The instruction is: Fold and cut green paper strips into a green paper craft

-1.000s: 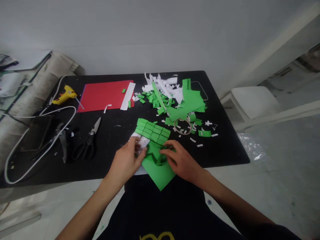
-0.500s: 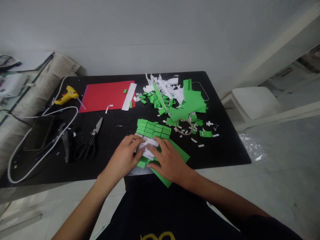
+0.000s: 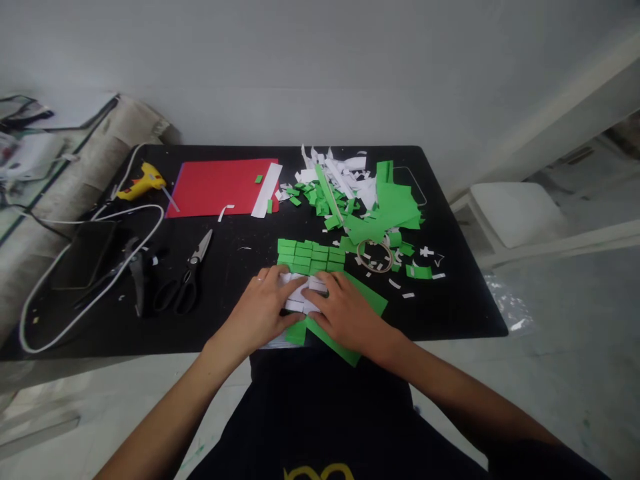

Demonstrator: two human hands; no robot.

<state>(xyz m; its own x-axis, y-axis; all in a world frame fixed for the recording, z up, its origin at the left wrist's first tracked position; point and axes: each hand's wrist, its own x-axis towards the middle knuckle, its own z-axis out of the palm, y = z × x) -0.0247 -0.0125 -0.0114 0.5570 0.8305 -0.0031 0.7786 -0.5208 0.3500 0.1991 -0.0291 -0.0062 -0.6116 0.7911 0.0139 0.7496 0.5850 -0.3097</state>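
Note:
Near the table's front edge lies a piece made of folded paper strips, with rows of green blocks (image 3: 310, 257) at the far end and white blocks (image 3: 297, 293) between my hands. My left hand (image 3: 263, 303) grips the left side of the white rows, its thumb and fingers curled inward. From the right, my right hand (image 3: 350, 312) holds the same rows, fingertips bent over them. My fingers cover part of the white blocks. A flat green paper sheet (image 3: 369, 299) sticks out under my right hand, and another green piece (image 3: 296, 333) shows below my left thumb.
Scissors (image 3: 189, 277), a dark-handled tool (image 3: 136, 277), a white cable (image 3: 160, 230) and a yellow glue gun (image 3: 145, 182) lie on the left. Behind are a red sheet (image 3: 220, 187) and white scraps (image 3: 345, 173). Green paper (image 3: 395, 207) and a tape ring (image 3: 361, 260) lie right.
Both hands have shifted slightly on the white rows; the right fingers have drawn back to the right, and more white blocks show between the hands. The whole view has moved a little.

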